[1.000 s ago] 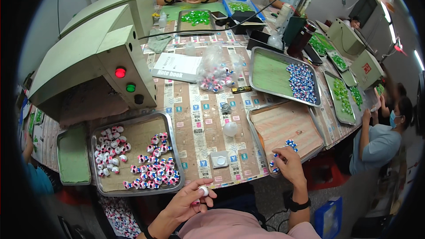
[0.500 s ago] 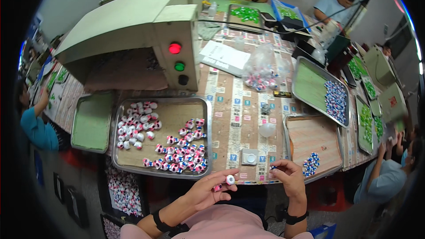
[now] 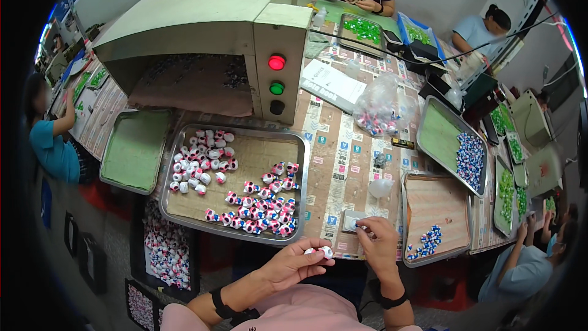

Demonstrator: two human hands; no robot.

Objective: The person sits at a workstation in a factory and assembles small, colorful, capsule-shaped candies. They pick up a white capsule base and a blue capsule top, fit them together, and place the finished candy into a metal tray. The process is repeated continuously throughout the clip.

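My left hand (image 3: 293, 268) is closed round white toy-head pieces (image 3: 324, 251), which show at its fingertips in front of the table edge. My right hand (image 3: 378, 245) pinches a tiny piece over a small square block with a white dish (image 3: 351, 220); the fingers mostly hide this piece, which looked blue a moment ago. To the left, a metal tray (image 3: 302, 193) holds loose white-and-pink toy heads (image 3: 199, 162) and rows of small pink, white and blue figures (image 3: 263, 208). To the right of my right hand, small blue-and-white pieces (image 3: 427, 241) lie on a lined tray (image 3: 438, 199).
A pale machine (image 3: 196, 30) with a red light stands behind the tray. A green-lined tray (image 3: 136, 150), a tilted tray (image 3: 438, 125), a plastic bag of pieces (image 3: 383, 107), a notebook (image 3: 334, 83) and a translucent cup (image 3: 381, 187) are around. Other people work nearby.
My right hand has moved left and slightly down to the dish block. The left hand's fingers have closed more round the white pieces. The view has shifted slightly.
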